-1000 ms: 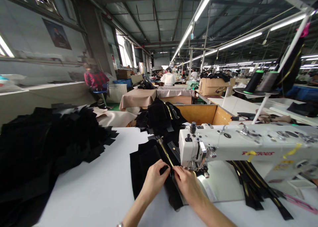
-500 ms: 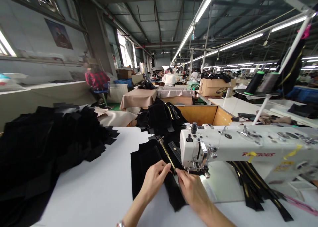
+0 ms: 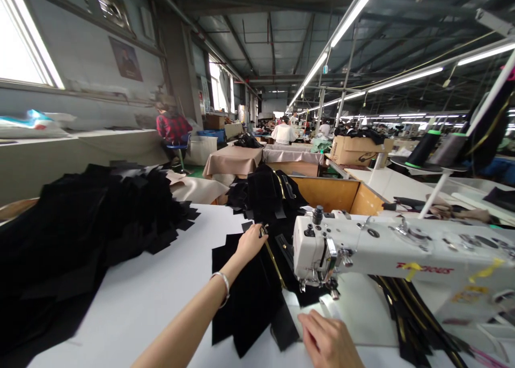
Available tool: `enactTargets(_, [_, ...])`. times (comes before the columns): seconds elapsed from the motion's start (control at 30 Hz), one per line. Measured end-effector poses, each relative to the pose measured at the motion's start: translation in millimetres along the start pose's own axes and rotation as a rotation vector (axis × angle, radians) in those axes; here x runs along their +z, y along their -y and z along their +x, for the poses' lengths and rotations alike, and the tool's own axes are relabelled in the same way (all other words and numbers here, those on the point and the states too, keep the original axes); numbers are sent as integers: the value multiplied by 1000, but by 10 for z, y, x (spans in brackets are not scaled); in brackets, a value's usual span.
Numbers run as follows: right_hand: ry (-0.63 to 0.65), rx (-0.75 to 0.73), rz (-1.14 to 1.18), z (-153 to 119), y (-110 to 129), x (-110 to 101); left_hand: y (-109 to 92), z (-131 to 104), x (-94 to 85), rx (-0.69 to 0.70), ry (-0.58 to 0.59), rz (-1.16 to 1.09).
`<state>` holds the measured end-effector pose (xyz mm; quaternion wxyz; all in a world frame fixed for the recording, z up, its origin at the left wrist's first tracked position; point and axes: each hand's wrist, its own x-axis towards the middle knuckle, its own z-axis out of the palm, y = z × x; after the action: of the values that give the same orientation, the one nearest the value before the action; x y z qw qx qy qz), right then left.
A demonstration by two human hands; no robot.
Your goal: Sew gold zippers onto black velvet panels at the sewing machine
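Zipper (image 3: pixel 275 259) beside sewing machine (image 3: pixel 386 247), black fabric (image 3: pixel 249 293) beneath.

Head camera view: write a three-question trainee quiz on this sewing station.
1. True or false: the left hand reaches to the far end of the gold zipper.
2. Where does the right hand rest? A) on the black fabric pile B) on the machine bed before the sewing machine C) on a thread cone
3. What is worn on the left wrist?

Key: 1 true; 2 B; 3 a bracelet.
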<state>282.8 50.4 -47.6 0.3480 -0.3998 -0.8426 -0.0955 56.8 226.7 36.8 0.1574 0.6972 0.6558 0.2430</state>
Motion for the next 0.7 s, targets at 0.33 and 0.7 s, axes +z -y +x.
enactTargets(0.33, [-54,-8,33,13,-47,68,-39,316,44,-130,130,33])
enactTargets(0.7, [-110,-29,20,36,-53,62,-551,355,-498,217,-178,120])
